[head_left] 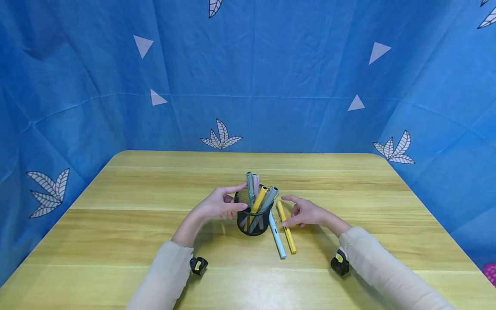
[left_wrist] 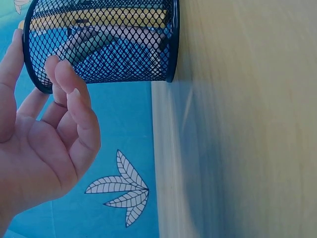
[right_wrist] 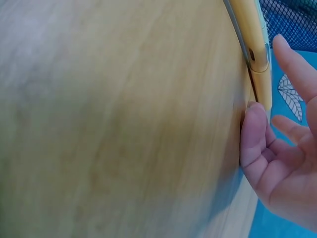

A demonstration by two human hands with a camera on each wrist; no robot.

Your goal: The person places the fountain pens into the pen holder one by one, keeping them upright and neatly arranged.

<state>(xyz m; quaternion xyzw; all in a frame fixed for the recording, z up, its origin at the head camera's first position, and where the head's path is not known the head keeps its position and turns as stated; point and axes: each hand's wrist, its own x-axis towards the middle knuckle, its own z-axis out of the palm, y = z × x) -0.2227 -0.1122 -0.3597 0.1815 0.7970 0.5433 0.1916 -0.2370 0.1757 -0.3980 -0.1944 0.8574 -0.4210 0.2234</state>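
Where the blue cloth backdrop (head_left: 294, 82) hangs behind and to both sides, printed white triangles and leaf sprigs only; no readable writing, brand or label anywhere in the three views.

Wooden table (head_left: 116, 241) below, pale yellow, grain running left to right in the head view.

Near table centre, black mesh pen cup (head_left: 253, 221), upright. Several pens stand in it, tops leaning up and slightly right: grey ones, a pinkish one, a yellow one. Seen from the left wrist view, same cup (left_wrist: 104, 44) with yellow and grey barrels behind the mesh.

Left hand (head_left: 218, 206) at the cup's left side, fingers loosely spread and slightly bent, index finger reaching toward the grey pen tops, thumb at the rim. Fingertips (left_wrist: 62, 74) at the mesh in the wrist view; firm contact hard to tell, nothing gripped.

Right hand (head_left: 306, 212) just right of the cup, fingers relaxed and apart, thumb resting against the yellow pen (head_left: 286, 226). Wrist view confirms thumb tip (right_wrist: 253, 129) touching the barrel (right_wrist: 252, 44); no pinch.

Yellow pen flat on the table, long axis running from near the cup toward the near edge, slanting slightly right. Light blue pen (head_left: 277, 234) just beside it on the left, nearly parallel, same direction.

Small black devices with yellow marks strapped at each wrist (head_left: 198, 265).
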